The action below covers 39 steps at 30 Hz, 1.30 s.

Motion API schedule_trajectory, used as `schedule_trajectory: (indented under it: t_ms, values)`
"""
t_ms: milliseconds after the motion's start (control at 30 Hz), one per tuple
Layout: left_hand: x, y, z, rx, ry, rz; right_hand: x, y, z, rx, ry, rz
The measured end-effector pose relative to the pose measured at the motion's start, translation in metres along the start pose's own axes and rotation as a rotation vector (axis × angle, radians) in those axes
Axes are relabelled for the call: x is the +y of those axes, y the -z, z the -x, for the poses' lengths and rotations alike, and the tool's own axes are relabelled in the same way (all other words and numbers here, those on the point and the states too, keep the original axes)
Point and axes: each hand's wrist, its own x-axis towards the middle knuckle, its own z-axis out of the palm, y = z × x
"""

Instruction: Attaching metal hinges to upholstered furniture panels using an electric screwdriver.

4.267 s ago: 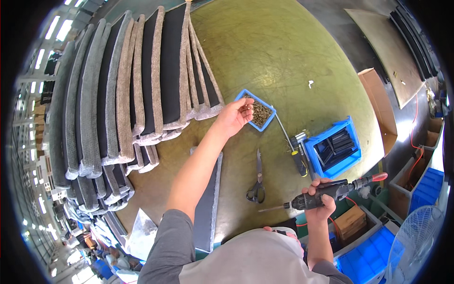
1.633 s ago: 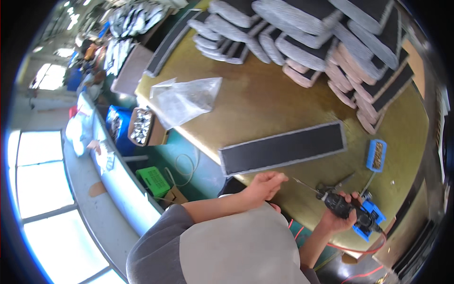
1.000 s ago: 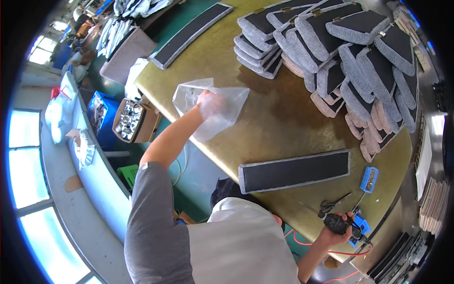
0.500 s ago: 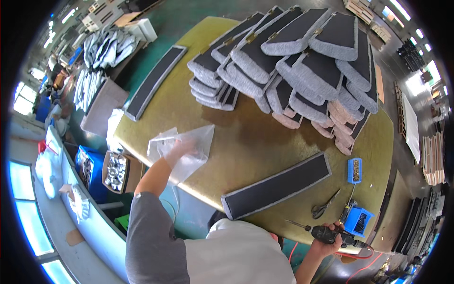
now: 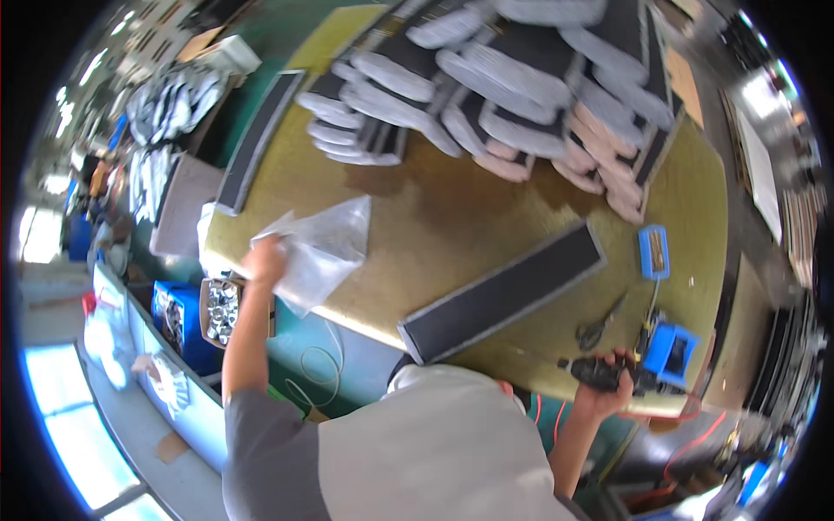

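My left hand (image 5: pixel 265 260) reaches out to the left edge of the yellow-green table (image 5: pixel 469 217) and grips a clear plastic bag (image 5: pixel 321 247) that lies there. My right hand (image 5: pixel 608 391) is near the table's front edge at the right, closed around a black power screwdriver (image 5: pixel 595 372). A long black padded panel (image 5: pixel 504 291) lies flat on the table between my two hands. Just beyond my right hand sit a pair of scissors (image 5: pixel 599 328) and a small blue tray (image 5: pixel 654 252).
Stacks of grey and black padded panels (image 5: pixel 512 95) fill the table's far side. Another long black panel (image 5: pixel 256 143) lies at the far left. A blue box (image 5: pixel 678 354) sits by the screwdriver. Below the table's left edge stand a carton of metal parts (image 5: pixel 221 308) and a blue crate (image 5: pixel 178 321).
My head has swung left from the screw tray. My left hand has left the tray, crossed the table and taken hold of the plastic bag. The right hand keeps the screwdriver.
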Motion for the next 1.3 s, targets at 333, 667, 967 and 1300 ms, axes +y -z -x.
schedule_trajectory:
  t_ms: [333, 667, 967, 1300]
  values:
    - [0.235, 0.041, 0.13, -0.719, -0.228, 0.557, 0.004, 0.042, -0.02, 0.046, -0.058, -0.03]
    - [0.348, -0.078, 0.154, -0.498, -0.43, 0.321, -0.033, 0.071, -0.02, 0.042, -0.011, -0.055]
    - [0.349, -0.092, 0.188, -0.349, -0.296, 0.429, -0.039, 0.089, -0.028, 0.085, -0.081, -0.134]
    - [0.361, -0.095, 0.175, -0.416, -0.195, 0.679, -0.044, 0.091, -0.035, 0.071, -0.102, -0.11]
